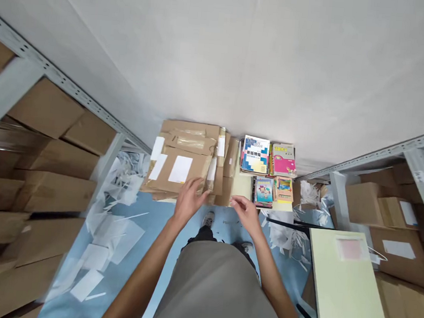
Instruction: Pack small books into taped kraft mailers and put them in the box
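A stack of flattened cardboard pieces (196, 165) with white labels and clear tape lies on the left of a pale table (240, 185) against the wall. My left hand (189, 199) is over the stack's front edge, thumb apart from the fingers, holding nothing that I can see; whether it touches the cardboard is unclear. My right hand (246, 212) hovers at the table's front edge, between the cardboard and the books, with loosely bent fingers and nothing visible in them. Book piles include a blue-and-white book (256, 154), a pink book (284, 160) and smaller booklets (264, 190).
Shelves with cardboard boxes (55, 190) stand on the left, and more boxes (399, 244) on the right. White paper scraps (129, 176) litter the blue floor (135, 231). A pale-topped side table (349, 290) is close on my right.
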Motion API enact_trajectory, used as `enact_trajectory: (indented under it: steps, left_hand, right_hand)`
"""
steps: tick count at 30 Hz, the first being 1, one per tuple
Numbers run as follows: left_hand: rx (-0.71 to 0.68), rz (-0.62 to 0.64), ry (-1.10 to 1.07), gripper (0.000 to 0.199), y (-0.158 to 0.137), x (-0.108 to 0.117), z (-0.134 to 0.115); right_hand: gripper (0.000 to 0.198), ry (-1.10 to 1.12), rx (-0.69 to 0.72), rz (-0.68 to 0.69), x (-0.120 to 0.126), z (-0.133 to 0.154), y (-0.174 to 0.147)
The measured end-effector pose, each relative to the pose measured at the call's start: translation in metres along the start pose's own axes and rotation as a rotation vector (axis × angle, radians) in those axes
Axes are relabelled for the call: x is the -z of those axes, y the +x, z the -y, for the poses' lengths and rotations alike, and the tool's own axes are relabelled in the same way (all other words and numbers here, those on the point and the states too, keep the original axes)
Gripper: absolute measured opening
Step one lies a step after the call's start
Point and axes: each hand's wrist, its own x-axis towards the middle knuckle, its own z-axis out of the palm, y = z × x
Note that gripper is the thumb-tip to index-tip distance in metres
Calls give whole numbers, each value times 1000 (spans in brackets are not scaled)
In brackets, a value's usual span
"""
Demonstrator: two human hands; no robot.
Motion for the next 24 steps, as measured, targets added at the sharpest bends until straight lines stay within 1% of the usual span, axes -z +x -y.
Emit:
enact_trajectory:
  steps: [2,3,4,5,7,10,15,20,22,24]
  left_hand:
    - [-60,84,161,75,9,11,31]
    - [-84,142,221,84,13,13,43]
    - [-106,199,266,88,16,13,53]
    - [-127,248,298,87,18,12,61]
    - [-164,314,331,78,19,8,73]
    - [-210,355,345,70,17,3,82]
    - [-246,356,345,71,11,0,89]
    - [-270,376,344,87,4,-1,93]
    - [-265,316,281,83,2,4,93]
    - [-258,170,183,72,4,16,92]
  right_hand:
    - [48,-22,3,29,-29,3,12]
    - [46,-33,2,37,-40,4,16]
    - [44,-40,0,41,-49,4,18]
    - [43,-45,-3,42,-57,4,20]
    - [41,-50,-10,41,-67,2,20]
    - [41,-65,-26,37,-73,-1,17]
    - [44,-97,-51,22,-77,-4,20]
    - [45,-122,-48,11,-81,-1,29]
    - [44,-121,-32,-3,-81,2,31]
    - [43,-114,-17,-20,-80,5,34]
